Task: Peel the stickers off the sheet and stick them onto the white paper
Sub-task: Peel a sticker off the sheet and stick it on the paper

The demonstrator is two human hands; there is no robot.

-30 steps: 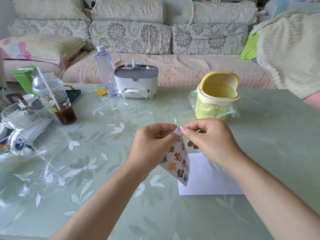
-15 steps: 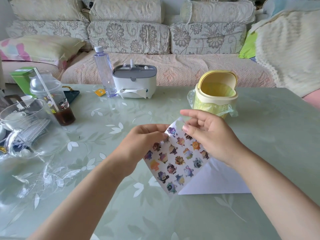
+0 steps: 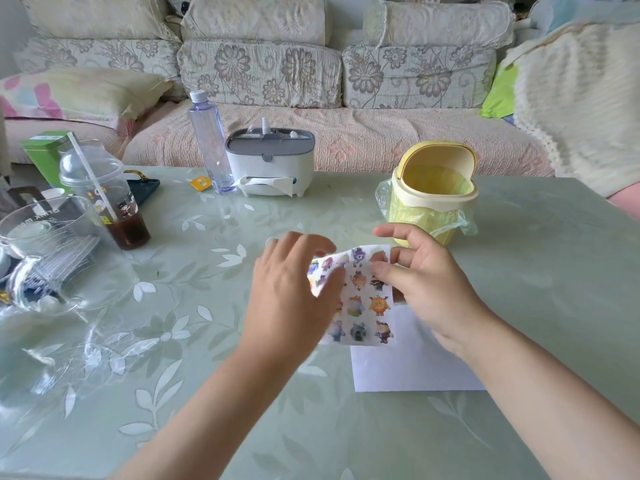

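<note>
White paper (image 3: 398,372) lies flat on the table (image 3: 173,358), right of centre and close to the person. Its far part is hidden under the sheet and the right forearm. The exposed part shows no stickers.

The sheet (image 3: 360,299) is off the table, between both hands, printed face toward the camera. Its long axis runs away from the person. The near end hangs over the paper's far-left corner and the left edge curls up. The yellow bin (image 3: 433,192) stands behind, well apart.

Grip:
- The left hand (image 3: 287,296) shows its back to the camera, fingers bent over the curled left edge. It looks like a hold on that edge, but the thumb is hidden and the frame is blurred, so firmness is unclear.
- The right hand (image 3: 429,285) has its thumb on the printed face at the upper right and fingers behind, pinching the right edge. The index finger (image 3: 391,233) sticks out straight and free above the top edge.

Key relation: the stickers (image 3: 377,304) in the right column sit just beside the right thumb. The paper lies below that same hand, toward the person. So the right hand is nearer to both pick point and landing zone.

My call: the right hand peels and places, the left anchors the sheet. Travel would be short, down and toward the person.

Risk: the sheet overlaps the paper's corner, so it probably needs shifting left to open up landing space. The thin sheet flexes, so the anchor should sit close to the peel point.
</note>
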